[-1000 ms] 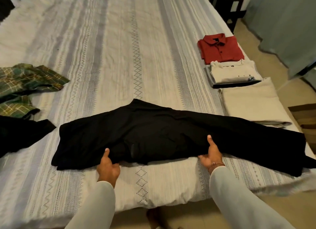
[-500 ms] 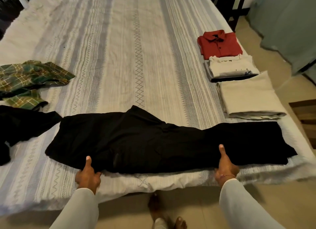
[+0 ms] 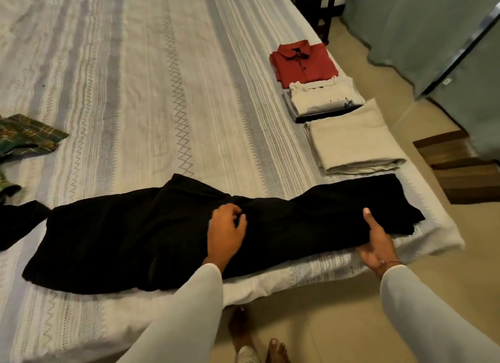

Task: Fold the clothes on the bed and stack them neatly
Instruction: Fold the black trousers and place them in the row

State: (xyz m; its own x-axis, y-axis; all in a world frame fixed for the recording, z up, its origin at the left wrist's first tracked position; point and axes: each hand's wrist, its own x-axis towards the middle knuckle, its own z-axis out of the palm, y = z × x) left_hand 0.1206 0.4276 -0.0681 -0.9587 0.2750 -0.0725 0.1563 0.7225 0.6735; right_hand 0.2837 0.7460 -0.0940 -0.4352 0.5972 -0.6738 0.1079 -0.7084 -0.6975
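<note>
Black trousers (image 3: 121,235) lie lengthwise along the near edge of the bed (image 3: 140,92), folded leg over leg. My left hand (image 3: 226,231) rests on top of them near the middle, fingers loosely bent on the cloth. My right hand (image 3: 374,243) holds their near edge toward the right end, thumb on top and fingers tucked under. At the bed's right edge lie a folded red shirt (image 3: 304,62), a folded white shirt (image 3: 323,97) and a folded beige garment (image 3: 351,138) in a row.
A green plaid garment (image 3: 24,136) and another black garment (image 3: 16,222) lie unfolded at the left. The floor and my bare feet (image 3: 254,341) are below the bed edge. A dark stool (image 3: 313,5) and a striped mat (image 3: 460,167) stand at the right.
My left hand let go of the trousers' near edge and moved right, onto the middle of them. The trousers lie straighter. My right hand keeps its hold on the near edge.
</note>
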